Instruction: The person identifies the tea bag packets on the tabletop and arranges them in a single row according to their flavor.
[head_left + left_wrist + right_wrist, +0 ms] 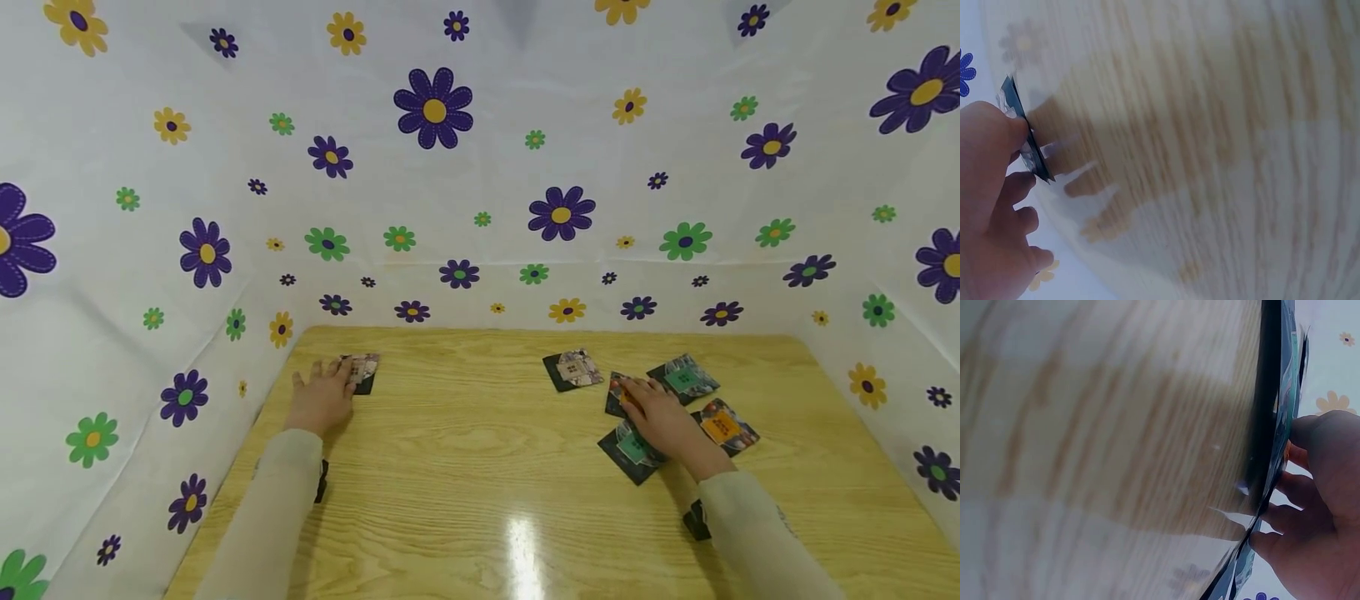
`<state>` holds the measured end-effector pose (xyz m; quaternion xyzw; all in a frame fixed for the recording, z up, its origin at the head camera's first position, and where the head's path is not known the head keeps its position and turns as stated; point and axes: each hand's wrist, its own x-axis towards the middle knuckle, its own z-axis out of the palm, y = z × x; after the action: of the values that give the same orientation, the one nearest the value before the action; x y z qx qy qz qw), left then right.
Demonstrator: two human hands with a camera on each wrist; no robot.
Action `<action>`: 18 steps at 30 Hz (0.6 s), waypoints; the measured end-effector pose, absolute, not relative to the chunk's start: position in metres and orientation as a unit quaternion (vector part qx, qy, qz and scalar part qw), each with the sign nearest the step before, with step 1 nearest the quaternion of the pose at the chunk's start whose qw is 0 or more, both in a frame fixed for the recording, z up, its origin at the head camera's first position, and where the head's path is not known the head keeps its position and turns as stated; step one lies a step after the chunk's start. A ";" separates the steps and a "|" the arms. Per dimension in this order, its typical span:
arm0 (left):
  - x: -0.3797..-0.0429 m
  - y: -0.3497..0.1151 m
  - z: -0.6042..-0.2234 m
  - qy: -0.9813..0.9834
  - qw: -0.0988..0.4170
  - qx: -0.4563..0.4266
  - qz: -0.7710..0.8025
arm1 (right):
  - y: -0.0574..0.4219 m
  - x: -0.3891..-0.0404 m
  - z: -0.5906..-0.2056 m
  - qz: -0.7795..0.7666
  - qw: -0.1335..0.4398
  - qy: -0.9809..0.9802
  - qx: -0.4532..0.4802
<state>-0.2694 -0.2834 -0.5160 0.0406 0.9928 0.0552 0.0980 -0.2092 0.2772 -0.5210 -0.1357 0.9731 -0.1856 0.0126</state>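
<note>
At the left edge, the left hand (pixel 988 194) reaches in, its thumb touching a thin dark packet (pixel 1025 134) seen nearly edge-on, while the lower fingers spread loosely beneath. Glossy striped wood of the tabletop (pixel 1210 144) fills most of the view, mirroring the fingers and a pale flower. White cloth (pixel 972 25) shows beyond, printed with a purple flower (pixel 966 72) and a yellow one near the fingertips.
</note>
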 end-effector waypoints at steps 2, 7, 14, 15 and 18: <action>-0.272 -0.282 -0.517 0.991 0.104 0.042 0.067 | 0.280 -0.210 -0.520 -0.187 0.012 0.973 -0.136; -0.274 -0.284 -0.517 0.986 0.124 0.047 0.099 | 0.280 -0.211 -0.518 -0.177 0.012 0.974 -0.141; -0.275 -0.287 -0.516 0.983 0.129 0.049 0.117 | 0.273 -0.218 -0.509 -0.193 0.001 0.971 -0.140; -0.275 -0.287 -0.516 0.983 0.128 0.049 0.118 | 0.270 -0.220 -0.507 -0.203 0.004 0.970 -0.136; -0.276 -0.288 -0.516 0.984 0.124 0.050 0.118 | 0.258 -0.227 -0.507 -0.223 0.008 0.967 -0.127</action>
<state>-0.2758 -0.2877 -0.5158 0.0504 0.9840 0.1181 0.1237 -0.2273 0.2584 -0.5067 -0.1265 0.9666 -0.2229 0.0084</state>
